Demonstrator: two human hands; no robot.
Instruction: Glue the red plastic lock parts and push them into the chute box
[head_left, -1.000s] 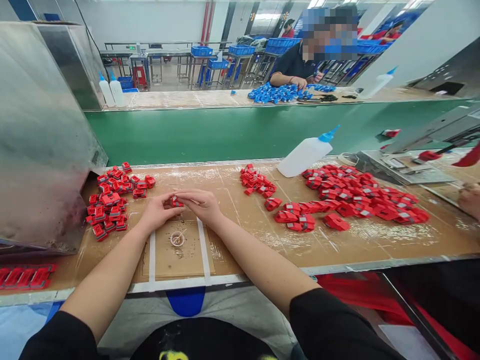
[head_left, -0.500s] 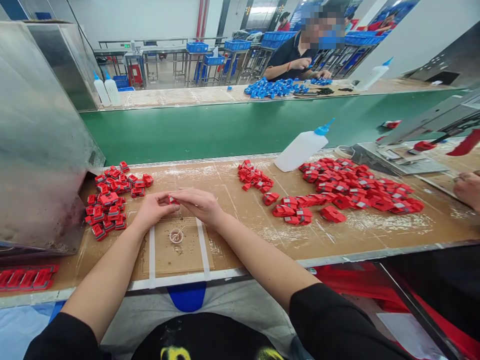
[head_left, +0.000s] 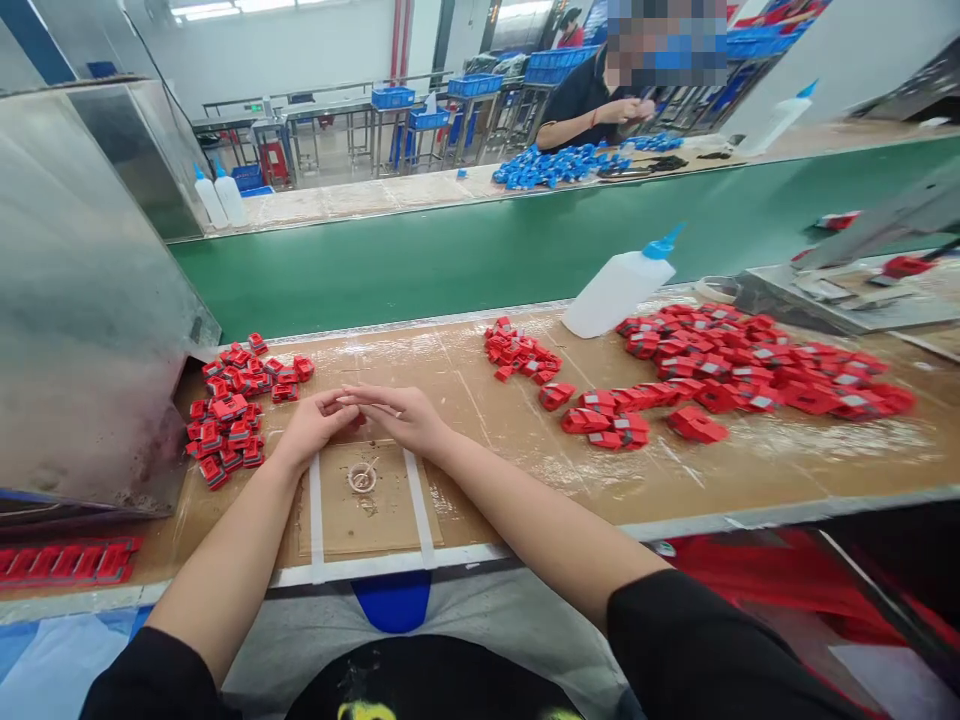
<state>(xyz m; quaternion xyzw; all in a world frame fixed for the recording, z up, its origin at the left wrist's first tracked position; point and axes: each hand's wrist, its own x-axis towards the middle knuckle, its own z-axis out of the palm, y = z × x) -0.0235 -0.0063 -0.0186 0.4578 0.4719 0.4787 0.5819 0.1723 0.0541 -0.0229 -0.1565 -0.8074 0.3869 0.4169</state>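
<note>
My left hand (head_left: 318,422) and my right hand (head_left: 403,418) meet over the back edge of a small work board (head_left: 386,525). Their fingers are bent and pressed together around a small red plastic part, which the fingers hide at this moment. Just in front of the hands, a small round cup (head_left: 361,478) with a thin stick in it sits on the board. To the left of my left hand lies a pile of red and grey plastic parts (head_left: 229,410). A smaller heap of red parts (head_left: 517,350) is to the right of my right hand.
A large pile of red parts (head_left: 750,360) spreads over the right side of the bench, with a tilted white bottle (head_left: 616,295) behind. A metal machine housing (head_left: 90,300) stands left. Beyond the green belt (head_left: 450,265), a person (head_left: 577,110) handles blue parts (head_left: 555,167).
The view has shifted slightly. My hands stay together; the red part glimpsed between the fingers is now covered. Across the belt, the person's hands have come together and lifted.
</note>
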